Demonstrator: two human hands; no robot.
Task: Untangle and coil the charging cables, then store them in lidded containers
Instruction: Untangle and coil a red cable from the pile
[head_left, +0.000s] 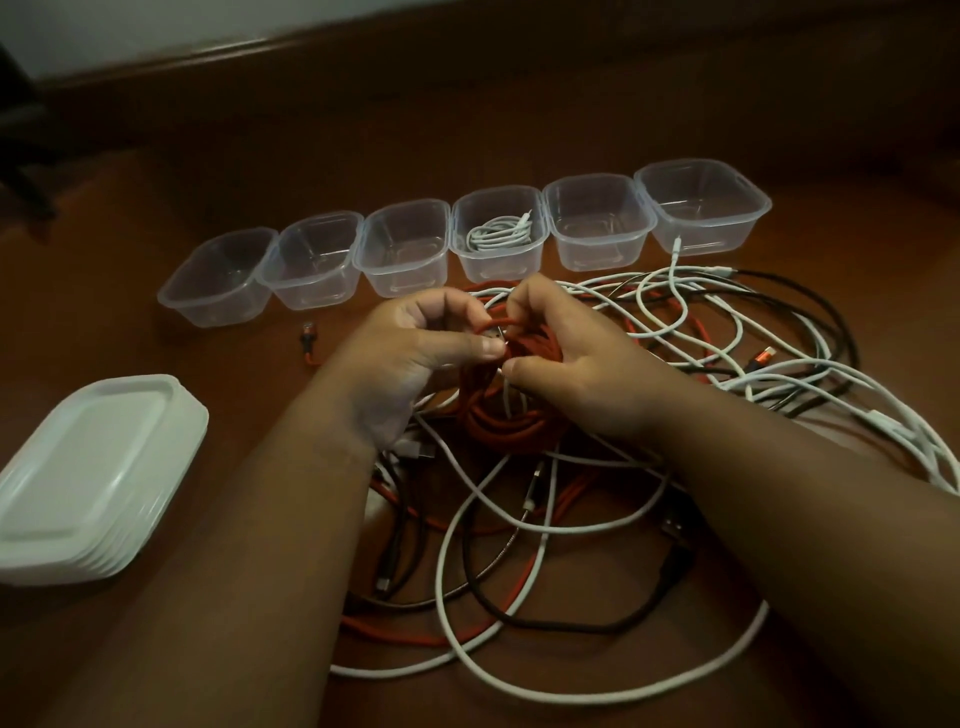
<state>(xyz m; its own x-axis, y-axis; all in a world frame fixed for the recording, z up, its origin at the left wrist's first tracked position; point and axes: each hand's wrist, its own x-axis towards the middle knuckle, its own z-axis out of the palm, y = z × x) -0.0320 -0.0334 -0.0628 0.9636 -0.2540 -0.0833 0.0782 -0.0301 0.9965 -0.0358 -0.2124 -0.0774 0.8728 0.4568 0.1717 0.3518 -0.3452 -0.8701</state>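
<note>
Both hands meet above a tangle of white, black and red cables (587, 499) on the brown floor. A coil of red cable (511, 415) hangs between them. My left hand (410, 358) pinches the red cable's end between thumb and fingers at the coil's top. My right hand (571, 364) grips the coil's right side with curled fingers. Several clear open containers stand in a row behind. One of them (498, 257) holds a coiled white cable (501, 234); the others look empty.
A stack of white lids (88, 478) lies at the left. A loose red cable plug (309, 338) sits on the floor in front of the left containers. More white and black cables (779, 332) spread to the right. A wall base runs along the back.
</note>
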